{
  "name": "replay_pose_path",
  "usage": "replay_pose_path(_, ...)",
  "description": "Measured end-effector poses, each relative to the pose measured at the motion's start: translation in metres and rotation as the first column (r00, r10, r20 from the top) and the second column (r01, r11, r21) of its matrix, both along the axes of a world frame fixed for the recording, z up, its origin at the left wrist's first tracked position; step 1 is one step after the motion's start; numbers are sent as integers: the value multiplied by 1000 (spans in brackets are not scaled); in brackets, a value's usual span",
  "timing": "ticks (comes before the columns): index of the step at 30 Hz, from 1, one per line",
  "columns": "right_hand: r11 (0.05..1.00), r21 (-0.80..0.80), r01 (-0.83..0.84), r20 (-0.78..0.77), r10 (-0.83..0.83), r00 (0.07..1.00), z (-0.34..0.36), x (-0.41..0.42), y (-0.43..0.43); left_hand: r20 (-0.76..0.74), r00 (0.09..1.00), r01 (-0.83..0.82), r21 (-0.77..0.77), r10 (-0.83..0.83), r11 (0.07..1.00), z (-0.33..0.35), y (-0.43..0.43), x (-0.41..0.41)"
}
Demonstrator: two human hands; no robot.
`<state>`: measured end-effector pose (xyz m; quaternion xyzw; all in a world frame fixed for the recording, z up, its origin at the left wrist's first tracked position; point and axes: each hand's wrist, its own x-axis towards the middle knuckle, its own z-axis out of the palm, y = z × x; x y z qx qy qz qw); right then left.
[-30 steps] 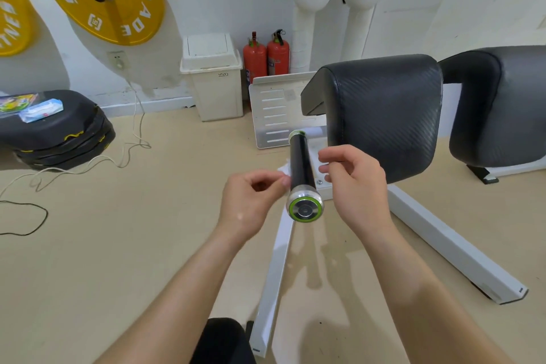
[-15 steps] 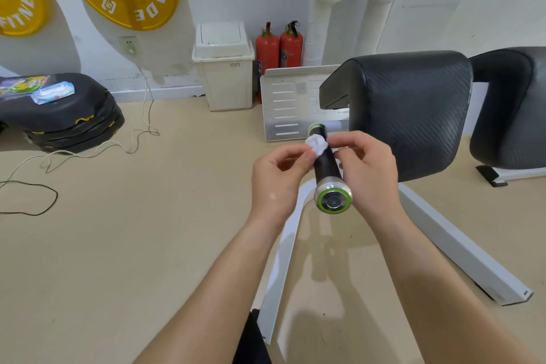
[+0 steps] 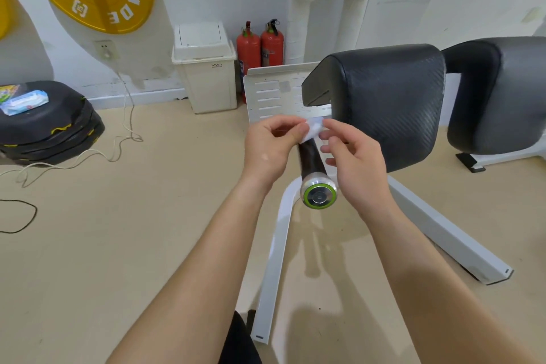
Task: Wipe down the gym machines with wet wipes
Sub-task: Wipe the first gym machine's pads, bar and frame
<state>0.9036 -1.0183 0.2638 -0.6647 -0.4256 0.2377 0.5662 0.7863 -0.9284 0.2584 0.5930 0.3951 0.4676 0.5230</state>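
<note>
A black handle bar (image 3: 310, 159) with a silver, green-ringed end cap (image 3: 319, 195) points toward me from a white-framed machine with black pads (image 3: 384, 103). A small white wet wipe (image 3: 313, 129) lies over the far part of the bar. My left hand (image 3: 270, 148) pinches the wipe from the left with thumb and forefinger. My right hand (image 3: 353, 159) pinches its other end from the right, fingers curled beside the bar.
White frame legs (image 3: 273, 263) run along the beige floor below the bar. A pack of wipes (image 3: 25, 101) lies on stacked black plates (image 3: 50, 133) at left. A lidded bin (image 3: 204, 68), two red extinguishers (image 3: 260, 44), loose cables (image 3: 124, 133) and a perforated white plate (image 3: 271, 94) stand near the wall.
Both hands moved from the bar's middle up toward its far end. The white wipe, unseen a second ago, now shows between the fingertips on the bar.
</note>
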Motion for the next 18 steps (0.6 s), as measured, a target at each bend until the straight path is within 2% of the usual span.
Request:
replay_pose_path(3, 996, 72, -56, -24, 58, 998, 2, -3, 5, -59, 990, 132, 72, -127, 989, 18, -7, -7)
replay_pose_path(8, 982, 186, 29, -164, 2, 986, -1, 0, 4, -154, 951, 278, 60, -266, 959, 29, -7, -19)
replay_pose_path(11, 968, 242, 74, -235, -15, 972, -1, 3, -7, -202, 969, 158, 51, -145, 986, 28, -10, -23)
replay_pose_path(15, 958, 283, -53, -217, 117, 969, -4, -3, -29, -193, 981, 2, 25, 3, 1000, 24, -19, -22)
replay_pose_path(18, 947, 310, -86, -275, 176, 945, -10, -6, -43, -167, 984, -54, 44, 61, 998, 26, -25, -23)
